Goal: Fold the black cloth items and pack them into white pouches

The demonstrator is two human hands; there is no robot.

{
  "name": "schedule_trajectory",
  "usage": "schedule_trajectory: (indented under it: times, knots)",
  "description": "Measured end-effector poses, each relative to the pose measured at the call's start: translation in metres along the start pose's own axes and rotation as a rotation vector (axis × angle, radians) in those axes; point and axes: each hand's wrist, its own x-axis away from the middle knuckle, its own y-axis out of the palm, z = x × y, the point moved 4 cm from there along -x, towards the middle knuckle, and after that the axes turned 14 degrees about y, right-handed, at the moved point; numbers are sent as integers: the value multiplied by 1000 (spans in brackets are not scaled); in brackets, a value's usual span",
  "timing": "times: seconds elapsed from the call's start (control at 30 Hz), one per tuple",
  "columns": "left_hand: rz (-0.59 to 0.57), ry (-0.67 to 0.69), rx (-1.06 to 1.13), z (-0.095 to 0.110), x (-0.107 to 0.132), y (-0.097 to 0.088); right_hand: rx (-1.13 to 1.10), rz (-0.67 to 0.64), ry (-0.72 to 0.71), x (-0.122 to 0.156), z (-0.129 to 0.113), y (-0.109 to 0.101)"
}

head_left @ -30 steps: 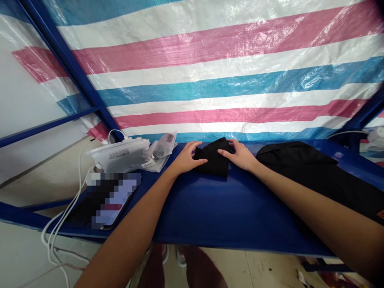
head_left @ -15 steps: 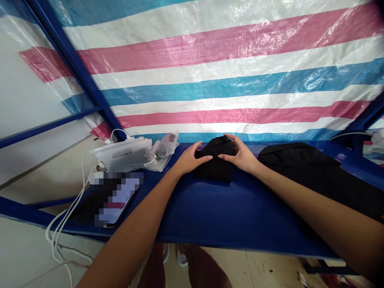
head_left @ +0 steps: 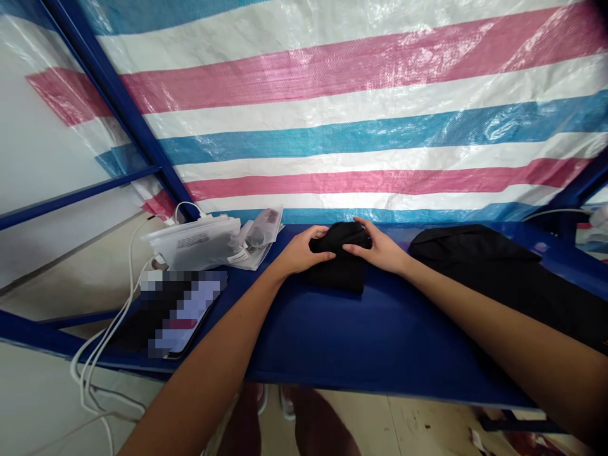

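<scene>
A phone (head_left: 175, 313) and clear plastic packets (head_left: 199, 244) lie at the left of the blue table (head_left: 356, 342). At far centre, the left hand (head_left: 299, 253) rests on the folded black cloth (head_left: 339, 272) with its fingers loosely spread. The right hand (head_left: 377, 250) presses the cloth's right side in the same way. A black garment (head_left: 475, 253) lies to the right.

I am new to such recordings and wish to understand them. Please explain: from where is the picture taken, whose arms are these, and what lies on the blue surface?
There is no machine: a person wears a camera on the head, so it looks down along that person's own bare arms. The left hand and right hand rest on a folded black cloth, one on each side, fingers open. It lies on a blue shelf. To its left lie clear plastic bags, a phone and white cables; to its right, a larger black garment. Behind hangs a striped tarpaulin.
</scene>
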Motion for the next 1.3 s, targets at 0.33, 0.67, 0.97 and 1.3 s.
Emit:
schedule_trajectory:
  times: [0.33,0.67,0.97,1.3]
  knots:
    - [191,315,-311,31,-5,-1,-36,196,-307,11,-26,-6]
    - [-70,308,-498,19,-2,16,456,182,-623,16,-35,0]
    - [-135,239,-439,15,-2,17,480,-14,-585,13,-26,-4]
    - [-105,128,-476,14,-2,14,385,70,-610,22,-37,-8]
